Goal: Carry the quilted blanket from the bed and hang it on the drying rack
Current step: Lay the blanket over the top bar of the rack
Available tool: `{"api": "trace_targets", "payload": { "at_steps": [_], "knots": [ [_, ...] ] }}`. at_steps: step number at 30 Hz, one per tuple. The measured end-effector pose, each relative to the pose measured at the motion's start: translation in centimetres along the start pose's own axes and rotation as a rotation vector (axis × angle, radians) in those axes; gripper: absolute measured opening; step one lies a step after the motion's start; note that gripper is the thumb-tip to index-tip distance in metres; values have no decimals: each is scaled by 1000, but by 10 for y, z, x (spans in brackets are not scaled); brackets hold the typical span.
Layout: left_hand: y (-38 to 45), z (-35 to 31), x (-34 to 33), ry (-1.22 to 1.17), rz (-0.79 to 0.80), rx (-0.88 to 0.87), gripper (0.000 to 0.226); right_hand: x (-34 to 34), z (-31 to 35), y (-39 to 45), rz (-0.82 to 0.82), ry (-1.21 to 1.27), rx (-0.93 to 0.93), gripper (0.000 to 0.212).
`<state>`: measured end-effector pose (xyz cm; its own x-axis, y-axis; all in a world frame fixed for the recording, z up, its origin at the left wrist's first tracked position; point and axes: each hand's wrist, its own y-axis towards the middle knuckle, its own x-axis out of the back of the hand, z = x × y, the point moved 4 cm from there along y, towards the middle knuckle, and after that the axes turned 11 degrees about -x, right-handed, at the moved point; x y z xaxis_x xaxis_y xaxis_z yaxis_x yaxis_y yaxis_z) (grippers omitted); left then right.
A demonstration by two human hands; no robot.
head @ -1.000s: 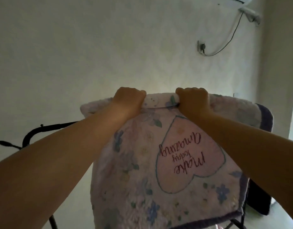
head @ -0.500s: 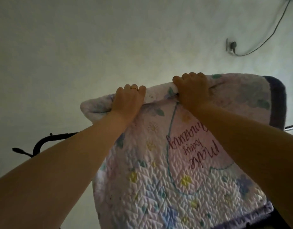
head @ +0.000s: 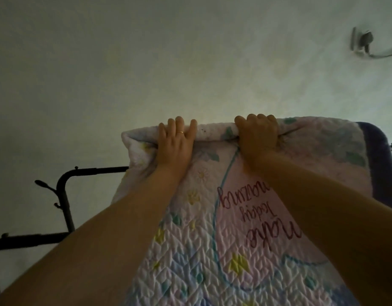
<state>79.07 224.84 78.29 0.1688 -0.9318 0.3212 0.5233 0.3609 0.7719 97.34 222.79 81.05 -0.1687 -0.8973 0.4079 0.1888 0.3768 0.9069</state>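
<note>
The quilted blanket (head: 204, 250), pale with flowers and a pink heart bearing red writing, hangs folded over the top bar of the black drying rack (head: 91, 170). The bar is hidden under the fold. My left hand (head: 176, 142) lies over the top fold with its fingers hooked across the edge and a ring showing. My right hand (head: 258, 134) is clenched on the fold a little to the right. A dark purple border (head: 377, 164) runs down the blanket's right side.
The rack's black post (head: 66, 206) and a lower bar (head: 29, 238) stick out at the left, with small hooks. A plain wall stands close behind. A wall socket with a plug and cable (head: 363, 40) is at the upper right.
The view has tilted up and closer to the blanket. My left hand's fingers have spread out over the top fold. My right hand stays clenched on the fold.
</note>
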Motion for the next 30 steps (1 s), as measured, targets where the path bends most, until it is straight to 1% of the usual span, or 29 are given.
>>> {"api": "trace_targets", "payload": {
  "at_steps": [1,3,4,5,6,7,9,11,13,15,18,21,23,24,25,27,28,29,30],
  "knots": [
    [-8,-9,1,12,17,4,49,-6,-1,0,14,13,-6,12],
    [-26,-28,6,-10,-58,-12,47,-17,1,-2,42,27,-17,13],
    [-36,-37,7,-70,-88,-35,42,-22,3,-3,53,29,-15,13],
    [-43,-44,8,-177,-75,-40,37,-27,4,-3,60,25,-15,12],
    [-49,-50,10,-264,-15,-8,35,-32,4,-4,76,31,-6,12],
    [-57,-57,10,-317,77,43,39,-37,5,-6,98,55,14,11],
    [-73,-67,8,-407,239,97,58,-43,6,-9,120,35,19,11],
    [-88,-78,4,-480,368,89,77,-50,4,-11,122,6,16,9],
    [-103,-85,-2,-516,505,69,85,-56,8,-16,152,-9,35,6],
    [-111,-88,-7,-510,603,49,85,-61,14,-25,211,-56,48,5],
    [-106,-90,-13,-494,670,-11,78,-64,10,-34,293,-91,44,10],
    [-101,-91,-17,-622,748,-19,77,-61,-4,-43,368,-126,-8,20],
    [-103,-89,-21,-662,780,-35,79,-51,-9,-57,402,-94,-41,27],
    [-104,-88,-24,-666,772,-50,78,-46,-9,-68,432,-64,-63,28],
    [-104,-87,-25,-664,749,-71,76,-42,-8,-81,489,-31,-88,27],
    [-102,-87,-27,-650,704,-115,74,-38,0,-111,671,13,-137,26],
    [-103,-88,-28,-649,695,-135,75,-36,4,-127,764,5,-143,28],
    [-103,-90,-28,-648,689,-153,77,-33,7,-142,813,-17,-118,30],
    [-103,-90,-30,-645,680,-164,80,-31,8,-153,815,-38,-69,32]
  ]
}}
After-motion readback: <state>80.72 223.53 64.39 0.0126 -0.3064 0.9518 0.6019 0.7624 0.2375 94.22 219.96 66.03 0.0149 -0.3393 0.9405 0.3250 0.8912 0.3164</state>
